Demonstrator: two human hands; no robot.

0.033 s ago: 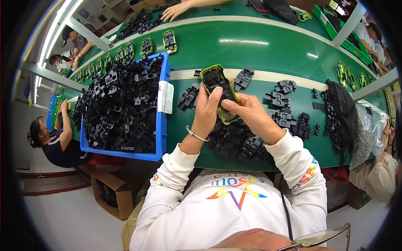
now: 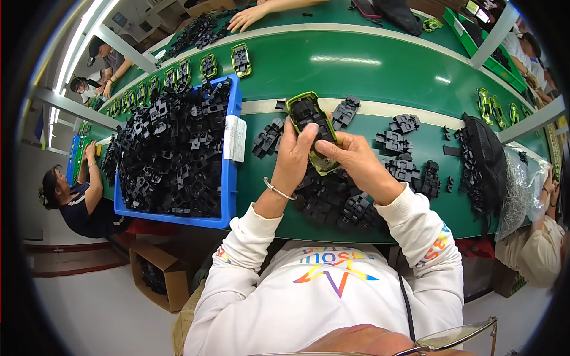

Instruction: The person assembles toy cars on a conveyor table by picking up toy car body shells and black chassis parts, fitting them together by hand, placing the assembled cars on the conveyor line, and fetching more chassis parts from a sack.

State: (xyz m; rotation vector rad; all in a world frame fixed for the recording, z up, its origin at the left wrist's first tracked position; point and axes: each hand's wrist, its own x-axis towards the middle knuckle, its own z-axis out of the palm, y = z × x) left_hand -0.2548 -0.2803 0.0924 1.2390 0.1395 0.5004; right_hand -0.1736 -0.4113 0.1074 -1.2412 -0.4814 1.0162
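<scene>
Over the table I hold a bright green toy car shell (image 2: 325,168) with a black plastic insert (image 2: 307,110) in it, tilted, its open side up. My left hand (image 2: 292,149) grips its left side, thumb on the black insert. From the right, my right hand (image 2: 355,159) closes round the shell's lower end, its thumb pressing on the insert. Both hands partly cover the piece. Below them lies a heap of black plastic inserts (image 2: 325,207). More loose black inserts (image 2: 394,141) lie to the right, and another black insert (image 2: 345,111) lies just beyond my hands.
At left stands a blue crate (image 2: 228,199) heaped with black parts. A row of green shells (image 2: 240,59) runs along the green conveyor belt (image 2: 273,53). A black bag (image 2: 487,160) and a clear plastic bag (image 2: 518,196) lie at right. A co-worker's hand (image 2: 246,18) reaches in at the far side.
</scene>
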